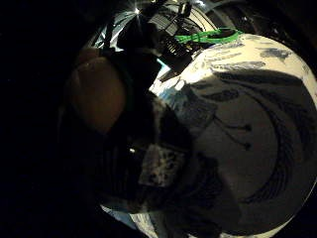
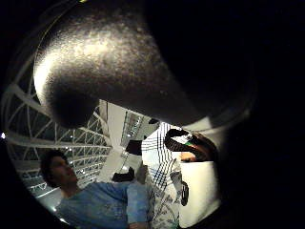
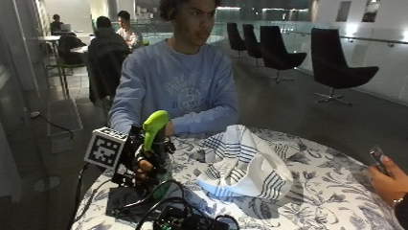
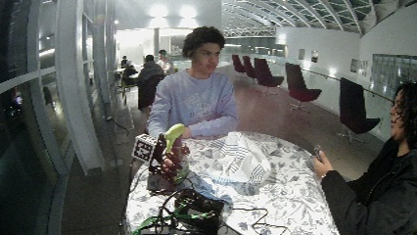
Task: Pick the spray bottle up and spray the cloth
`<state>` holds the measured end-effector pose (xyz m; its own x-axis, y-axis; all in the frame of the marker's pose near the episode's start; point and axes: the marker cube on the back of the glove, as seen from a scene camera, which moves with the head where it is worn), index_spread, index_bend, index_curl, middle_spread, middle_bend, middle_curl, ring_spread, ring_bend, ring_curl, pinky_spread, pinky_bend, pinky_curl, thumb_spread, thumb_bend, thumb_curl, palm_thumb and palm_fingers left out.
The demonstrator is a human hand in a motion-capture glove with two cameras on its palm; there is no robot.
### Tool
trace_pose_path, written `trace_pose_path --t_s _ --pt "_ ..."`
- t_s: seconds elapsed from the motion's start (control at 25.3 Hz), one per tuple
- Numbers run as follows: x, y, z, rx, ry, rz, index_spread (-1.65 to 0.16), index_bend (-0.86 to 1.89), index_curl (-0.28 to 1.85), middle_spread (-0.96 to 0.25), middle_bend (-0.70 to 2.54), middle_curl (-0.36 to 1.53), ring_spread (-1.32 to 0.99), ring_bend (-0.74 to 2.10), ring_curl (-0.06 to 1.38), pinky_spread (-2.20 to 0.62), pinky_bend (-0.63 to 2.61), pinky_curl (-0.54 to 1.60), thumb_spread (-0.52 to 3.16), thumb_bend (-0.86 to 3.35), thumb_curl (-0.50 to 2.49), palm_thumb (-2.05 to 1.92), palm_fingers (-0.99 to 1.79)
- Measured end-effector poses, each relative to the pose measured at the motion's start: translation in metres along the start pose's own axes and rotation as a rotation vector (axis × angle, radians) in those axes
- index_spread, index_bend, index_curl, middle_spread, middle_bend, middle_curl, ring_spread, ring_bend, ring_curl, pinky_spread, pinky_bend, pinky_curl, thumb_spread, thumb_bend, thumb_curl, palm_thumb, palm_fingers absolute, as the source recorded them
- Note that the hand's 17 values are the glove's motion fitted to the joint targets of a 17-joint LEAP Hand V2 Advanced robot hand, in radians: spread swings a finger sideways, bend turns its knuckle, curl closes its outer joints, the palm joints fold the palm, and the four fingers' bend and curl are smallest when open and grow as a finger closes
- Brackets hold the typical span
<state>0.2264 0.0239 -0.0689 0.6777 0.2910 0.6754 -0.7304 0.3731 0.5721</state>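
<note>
Right hand (image 3: 148, 160), gloved, sits lower left of the outside frame, raised just above the table (image 3: 331, 191) with forearm running back toward the person's blue sweatshirt. Fingers (image 3: 144, 165) curled round the neck of the spray bottle (image 3: 155, 128); one bare fingertip shows at the front of the bottle below the head. Bottle is upright, green head on top and pointing up and to the right, toward the cloth. Whether its base touches the table can't be told.

One spray bottle. One cloth (image 3: 245, 165), white with dark stripes, heaped at frame centre on the table, just right of the hand, apart from it. One round table with a blue floral cover.

Wide outside view: same layout, hand (image 4: 171, 159) and bottle (image 4: 173, 133) left of centre, cloth (image 4: 240, 157) at centre.

Thumb side palm view: a large dark rounded surface fills the upper frame, close to the palm; striped cloth (image 2: 159, 164) low centre. Little finger side palm view: floral table cover (image 1: 262, 124) fills the right half.
</note>
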Motion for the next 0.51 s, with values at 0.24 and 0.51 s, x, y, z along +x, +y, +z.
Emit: trace_pose_path --t_s 0.24,0.51 --pt "-0.024 0.003 0.002 -0.196 -0.065 -0.012 -0.21 0.18 0.45 -0.1 0.47 0.47 -0.02 0.56 0.4 0.31 0.14 0.13 0.72 -0.02 0.58 0.96 0.9" --pt "-0.072 0.023 0.025 -0.514 -0.205 -0.01 -0.21 0.17 0.47 -0.1 0.45 0.47 -0.03 0.55 0.4 0.31 0.14 0.14 0.68 -0.02 0.61 0.95 0.93"
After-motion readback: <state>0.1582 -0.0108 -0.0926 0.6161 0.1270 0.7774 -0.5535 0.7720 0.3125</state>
